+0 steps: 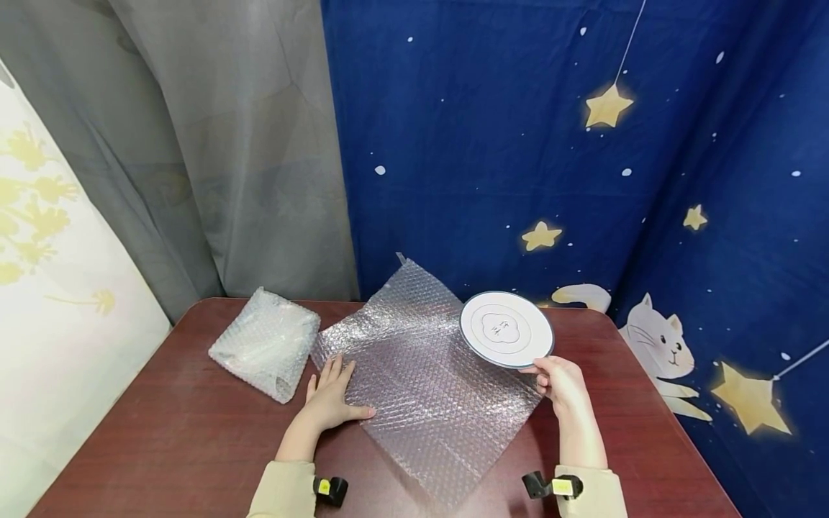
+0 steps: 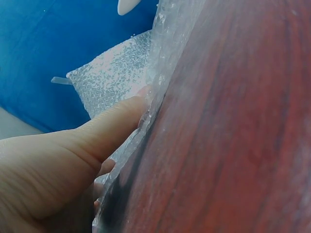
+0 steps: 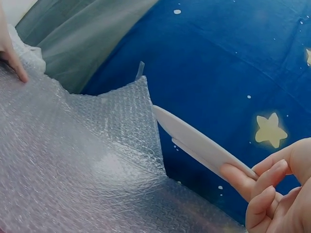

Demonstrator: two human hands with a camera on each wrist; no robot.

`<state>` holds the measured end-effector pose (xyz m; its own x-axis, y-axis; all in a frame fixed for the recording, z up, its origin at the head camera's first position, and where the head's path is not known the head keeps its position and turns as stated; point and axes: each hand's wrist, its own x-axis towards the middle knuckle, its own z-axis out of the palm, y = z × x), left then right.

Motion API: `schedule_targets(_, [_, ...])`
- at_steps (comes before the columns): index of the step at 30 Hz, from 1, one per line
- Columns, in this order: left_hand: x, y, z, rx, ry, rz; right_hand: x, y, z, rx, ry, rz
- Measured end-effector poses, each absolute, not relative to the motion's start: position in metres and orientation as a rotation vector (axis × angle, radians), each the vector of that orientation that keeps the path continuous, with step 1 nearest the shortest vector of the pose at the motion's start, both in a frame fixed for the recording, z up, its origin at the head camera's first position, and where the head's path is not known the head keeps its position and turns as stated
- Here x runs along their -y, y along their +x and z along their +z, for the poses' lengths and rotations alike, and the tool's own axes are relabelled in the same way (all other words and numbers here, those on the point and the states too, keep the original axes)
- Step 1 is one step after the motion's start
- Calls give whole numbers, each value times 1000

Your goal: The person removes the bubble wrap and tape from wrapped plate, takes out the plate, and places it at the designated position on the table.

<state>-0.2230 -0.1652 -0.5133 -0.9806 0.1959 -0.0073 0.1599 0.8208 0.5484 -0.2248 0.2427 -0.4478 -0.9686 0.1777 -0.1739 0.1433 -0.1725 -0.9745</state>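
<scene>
“Plate (image 1: 512, 324) first: where is it, from the head camera?”

“Lifted over the right side of the bubble-wrap sheet (image 1: 427, 388), patterned face up. The right hand (image 1: 562, 385) pinches its near rim, perhaps so that most of the plate stays clear of the fingers.”

“And the other of the two hands?”

“The left hand (image 1: 332, 403) has its fingers spread wide and laid on the sheet's left edge, holding nothing. I'd guess that pins a springy sheet that would otherwise slide about on the bench (image 1: 162, 446). The sheet is turned with one corner towards the person. Just beyond its left corner sits a bubble-wrapped bundle (image 1: 268, 345), probably set aside to leave the middle to the sheet.”

“What does the left wrist view add?”

“The left thumb (image 2: 114, 126) rests straight along the sheet close to its edge, apparently to press it down; the other fingers are mostly hidden. A white shape (image 2: 127, 6) pokes in at the top, but I can't tell what it is.”

“Right wrist?”

“There the plate shows nearly edge-on, tilted, gripped between thumb and fingers at one end only. Its far rim lines up with the sheet's raised corner, though whether they touch, I can't say”
</scene>
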Motion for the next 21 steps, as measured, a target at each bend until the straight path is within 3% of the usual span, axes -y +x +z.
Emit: schedule_targets(21, [165, -223, -512, -2936, 291, 866, -259, -223, -444, 1928, -563, 2306])
